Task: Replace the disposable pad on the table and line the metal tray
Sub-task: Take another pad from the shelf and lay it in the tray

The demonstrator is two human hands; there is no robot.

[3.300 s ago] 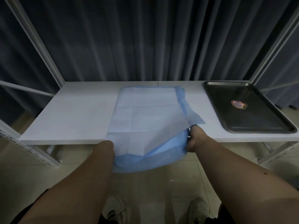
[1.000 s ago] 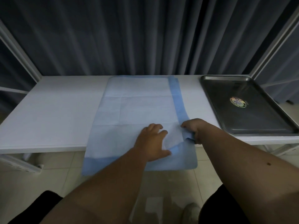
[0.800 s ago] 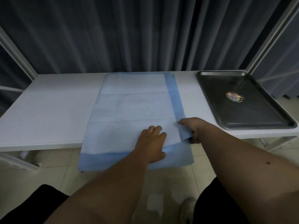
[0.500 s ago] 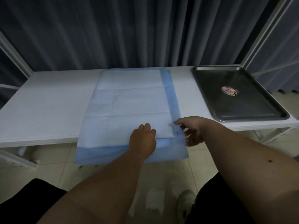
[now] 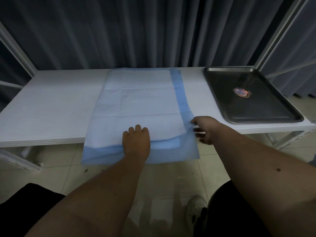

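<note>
A light blue disposable pad (image 5: 136,100) with a darker blue border lies across the middle of the white table (image 5: 51,110). Its near end hangs over the table's front edge. My left hand (image 5: 136,142) rests flat on the pad at that front edge, fingers pointing away from me. At the pad's near right side, my right hand (image 5: 204,130) pinches the blue border and holds it slightly raised. The dark metal tray (image 5: 218,93) sits unlined at the table's right end, with a round sticker (image 5: 241,92) in its middle.
Dark curtains hang close behind the table. White metal frame posts (image 5: 277,31) stand at both ends. Tiled floor and my shoe (image 5: 195,212) show below the table's front edge.
My left hand has slid back along the pad toward the front edge. My right hand has stayed at the pad's right border, still pinching it. The pad lies flatter than 3.3 s ago.
</note>
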